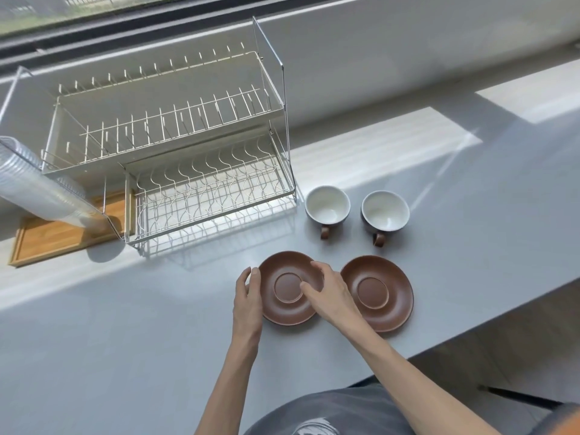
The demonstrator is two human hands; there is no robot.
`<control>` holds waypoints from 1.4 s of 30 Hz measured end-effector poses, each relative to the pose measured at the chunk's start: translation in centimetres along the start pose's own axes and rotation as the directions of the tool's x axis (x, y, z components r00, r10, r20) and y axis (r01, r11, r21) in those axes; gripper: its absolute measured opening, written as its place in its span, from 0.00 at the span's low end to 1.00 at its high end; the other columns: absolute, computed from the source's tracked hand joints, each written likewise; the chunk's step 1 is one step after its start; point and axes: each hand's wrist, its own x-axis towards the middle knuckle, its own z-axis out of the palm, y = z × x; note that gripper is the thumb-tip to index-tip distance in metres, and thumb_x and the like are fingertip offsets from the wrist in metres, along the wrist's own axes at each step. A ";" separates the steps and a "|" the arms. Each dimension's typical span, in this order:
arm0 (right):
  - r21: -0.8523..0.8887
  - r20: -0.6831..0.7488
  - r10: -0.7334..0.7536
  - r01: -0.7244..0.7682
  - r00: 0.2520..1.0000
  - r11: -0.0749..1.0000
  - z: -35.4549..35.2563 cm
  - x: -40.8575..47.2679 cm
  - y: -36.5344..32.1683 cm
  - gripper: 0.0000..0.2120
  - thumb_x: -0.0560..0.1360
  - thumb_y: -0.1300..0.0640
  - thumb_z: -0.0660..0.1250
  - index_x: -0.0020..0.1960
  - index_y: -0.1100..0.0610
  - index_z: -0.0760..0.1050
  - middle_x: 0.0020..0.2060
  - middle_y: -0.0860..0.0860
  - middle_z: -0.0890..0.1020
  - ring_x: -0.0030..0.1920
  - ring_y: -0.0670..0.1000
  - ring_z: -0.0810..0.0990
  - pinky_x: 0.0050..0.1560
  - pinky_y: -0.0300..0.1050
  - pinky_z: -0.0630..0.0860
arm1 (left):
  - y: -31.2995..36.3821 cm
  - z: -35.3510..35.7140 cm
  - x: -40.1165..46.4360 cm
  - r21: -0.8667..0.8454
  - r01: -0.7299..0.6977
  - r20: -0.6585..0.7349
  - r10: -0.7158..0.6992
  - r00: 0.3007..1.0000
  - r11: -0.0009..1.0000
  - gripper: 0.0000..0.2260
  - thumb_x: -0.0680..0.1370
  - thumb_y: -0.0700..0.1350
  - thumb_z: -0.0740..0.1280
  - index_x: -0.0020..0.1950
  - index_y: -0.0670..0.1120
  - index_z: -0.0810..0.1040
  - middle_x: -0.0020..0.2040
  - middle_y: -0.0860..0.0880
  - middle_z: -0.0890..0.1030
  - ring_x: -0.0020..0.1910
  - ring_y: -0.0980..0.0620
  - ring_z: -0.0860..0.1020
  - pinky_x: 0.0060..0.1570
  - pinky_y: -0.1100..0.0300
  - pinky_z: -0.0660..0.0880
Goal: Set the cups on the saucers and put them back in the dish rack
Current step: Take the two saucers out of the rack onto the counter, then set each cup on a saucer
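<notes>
We rest both hands on the left round brown ceramic saucer (284, 306) on the grey desk (125, 356): our left hand (248, 296) curls loosely against its left rim, our right hand (329, 293) lies across it, fingers (306, 288) bent, lifting nothing. The right brown saucer (381, 295) sits just beside. Beyond the saucers stand two white-lined dark cups (328, 204) (385, 213), right of the two-tier wire dish rack (175, 146).

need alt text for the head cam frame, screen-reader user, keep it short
Both hands, left and right, rest on the left of two brown saucers, the other saucer beside it on a grey counter. Two empty white-lined cups stand behind them, right of an empty two-tier wire dish rack.
</notes>
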 end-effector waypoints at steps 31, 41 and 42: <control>-0.601 0.048 -0.087 0.098 0.995 0.793 -7.0 1.5 -1.4 0.25 0.79 0.42 0.58 0.72 0.51 0.67 0.63 0.55 0.78 0.64 0.59 0.76 0.58 0.53 0.72 | 6.0 4.8 1.1 0.876 -0.472 0.449 0.190 0.873 0.100 0.26 0.80 0.62 0.55 0.76 0.55 0.64 0.74 0.49 0.71 0.69 0.44 0.72 0.60 0.48 0.71; -0.632 -0.271 -0.216 -0.004 0.938 0.775 -13.8 2.2 -0.6 0.19 0.79 0.45 0.59 0.66 0.52 0.71 0.57 0.53 0.80 0.56 0.60 0.81 0.49 0.52 0.75 | 10.4 13.5 1.0 0.705 -0.709 0.679 0.307 0.667 -0.019 0.23 0.81 0.59 0.57 0.74 0.52 0.67 0.68 0.48 0.76 0.64 0.44 0.76 0.56 0.50 0.74; -0.622 -0.299 -0.226 -0.010 0.927 0.783 -14.2 2.3 -0.4 0.19 0.80 0.45 0.59 0.66 0.52 0.71 0.58 0.53 0.80 0.56 0.60 0.81 0.49 0.52 0.76 | 10.5 14.3 1.1 0.694 -0.720 0.684 0.320 0.656 -0.008 0.23 0.81 0.59 0.57 0.74 0.52 0.67 0.68 0.48 0.76 0.65 0.45 0.76 0.55 0.51 0.74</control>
